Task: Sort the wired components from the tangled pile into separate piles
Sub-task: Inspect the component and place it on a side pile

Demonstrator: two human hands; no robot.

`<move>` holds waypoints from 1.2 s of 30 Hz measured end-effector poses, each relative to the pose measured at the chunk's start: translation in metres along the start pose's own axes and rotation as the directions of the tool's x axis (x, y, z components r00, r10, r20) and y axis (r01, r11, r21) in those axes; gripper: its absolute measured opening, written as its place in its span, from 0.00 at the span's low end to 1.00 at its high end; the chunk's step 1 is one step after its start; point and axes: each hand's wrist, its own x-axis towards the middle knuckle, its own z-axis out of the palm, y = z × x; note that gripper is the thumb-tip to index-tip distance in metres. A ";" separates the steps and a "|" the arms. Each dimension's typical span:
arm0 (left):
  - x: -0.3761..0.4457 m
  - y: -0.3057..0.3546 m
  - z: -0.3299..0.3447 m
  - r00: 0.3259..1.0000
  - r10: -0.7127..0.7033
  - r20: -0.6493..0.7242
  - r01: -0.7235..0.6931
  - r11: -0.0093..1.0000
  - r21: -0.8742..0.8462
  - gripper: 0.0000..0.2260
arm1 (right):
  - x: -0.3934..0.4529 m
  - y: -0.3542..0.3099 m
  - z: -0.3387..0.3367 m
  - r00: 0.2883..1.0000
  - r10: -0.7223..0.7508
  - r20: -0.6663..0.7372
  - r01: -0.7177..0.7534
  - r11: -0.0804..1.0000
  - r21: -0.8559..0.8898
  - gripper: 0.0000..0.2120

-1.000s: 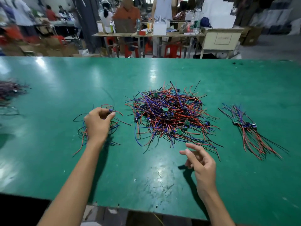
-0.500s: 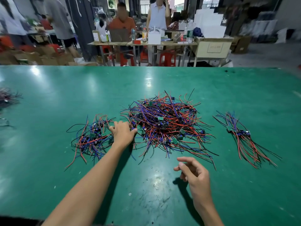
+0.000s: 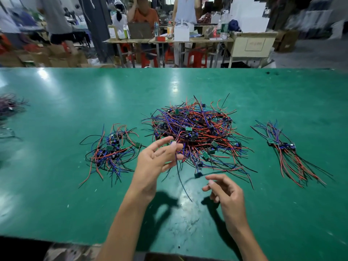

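A big tangled pile [image 3: 195,132] of red, blue and black wired components with small green boards lies mid-table. A smaller loose pile [image 3: 111,151] sits to its left, and a neater bundle [image 3: 286,151] to its right. My left hand [image 3: 156,161] is raised at the tangle's near-left edge, thumb and fingertips close together, pinching a dark wire [image 3: 181,178] that trails down toward me above the table. My right hand [image 3: 226,193] hovers near the pile's front edge, fingers loosely curled, holding nothing.
The green table [image 3: 56,194] stretches wide, with another dark wire heap [image 3: 9,106] at its far left edge. Beyond the far edge stand people, work tables and red stools [image 3: 195,59]. The table's near edge runs just below my forearms.
My left hand left the small left pile, moved right to the tangle's near edge, and now lifts a wire. My right hand stayed about where it was.
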 end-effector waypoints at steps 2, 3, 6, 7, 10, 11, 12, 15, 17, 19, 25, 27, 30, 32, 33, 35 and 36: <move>0.002 0.005 0.003 1.000 -0.008 0.023 0.009 0.999 -0.033 0.17 | -0.002 -0.002 0.001 1.000 0.001 -0.005 -0.001 1.000 0.012 0.09; 0.004 0.005 0.004 0.999 -0.020 0.036 0.021 0.999 -0.037 0.15 | -0.002 -0.003 0.001 1.000 0.002 -0.004 -0.002 1.000 0.011 0.08; 0.007 0.000 0.007 0.996 -0.080 0.051 0.082 0.996 -0.033 0.12 | -0.003 -0.004 -0.001 1.000 0.010 -0.002 -0.010 1.000 -0.013 0.08; 0.007 -0.003 0.007 0.994 -0.101 0.047 0.102 0.994 -0.028 0.13 | -0.003 -0.004 -0.001 1.000 0.016 -0.005 -0.016 1.000 -0.025 0.08; 0.006 -0.010 0.004 0.989 -0.141 0.040 0.142 0.990 -0.017 0.13 | -0.002 -0.001 0.000 0.999 0.040 -0.020 -0.042 0.995 -0.089 0.10; 0.005 -0.012 0.002 0.989 -0.145 0.037 0.146 0.989 -0.017 0.13 | -0.002 0.000 0.001 0.999 0.047 -0.025 -0.049 0.993 -0.107 0.10; 0.005 -0.012 0.000 0.989 -0.145 0.035 0.145 0.989 -0.012 0.13 | -0.002 0.001 0.002 0.998 0.051 -0.031 -0.055 0.991 -0.124 0.10; 0.003 -0.008 -0.005 0.993 -0.111 0.031 0.110 0.993 0.039 0.16 | -0.001 0.003 0.002 0.998 0.056 -0.041 -0.063 0.977 -0.203 0.09; 0.001 -0.002 -0.009 0.998 -0.065 0.003 0.065 0.995 0.078 0.20 | -0.001 0.003 0.003 0.997 0.065 -0.039 -0.073 0.968 -0.239 0.09; 0.001 0.004 -0.013 0.999 -0.012 -0.046 0.018 0.991 0.132 0.20 | 0.000 0.003 0.004 0.996 0.073 -0.043 -0.081 0.964 -0.252 0.09; 0.012 0.018 -0.030 0.985 0.152 -0.086 -0.125 0.958 0.259 0.13 | -0.001 0.004 0.004 0.997 0.060 -0.054 -0.073 0.961 -0.265 0.10; 0.030 0.027 -0.049 0.963 0.232 -0.135 -0.177 0.928 0.329 0.11 | -0.001 0.005 0.004 0.997 0.056 -0.059 -0.071 0.957 -0.282 0.11; 0.069 0.033 -0.088 0.889 0.337 -0.310 -0.154 0.858 0.490 0.11 | -0.002 0.006 0.005 0.993 -0.051 -0.110 0.003 0.917 -0.399 0.11; 0.090 0.027 -0.115 0.869 0.342 -0.359 -0.011 0.737 0.676 0.13 | -0.002 0.005 0.007 0.981 -0.172 -0.088 0.088 0.803 -0.589 0.12; 0.096 0.022 -0.127 0.877 0.315 -0.362 0.081 0.647 0.758 0.14 | -0.002 0.005 0.009 0.979 -0.198 -0.047 0.113 0.724 -0.681 0.14; 0.098 0.010 -0.140 0.888 0.244 -0.389 0.240 0.475 0.847 0.15 | 0.001 0.010 0.010 0.988 -0.151 0.025 0.107 0.564 -0.819 0.16; 0.094 0.005 -0.140 0.879 0.246 -0.408 0.286 0.413 0.864 0.15 | 0.003 0.012 0.011 0.992 -0.122 0.032 0.089 0.498 -0.863 0.16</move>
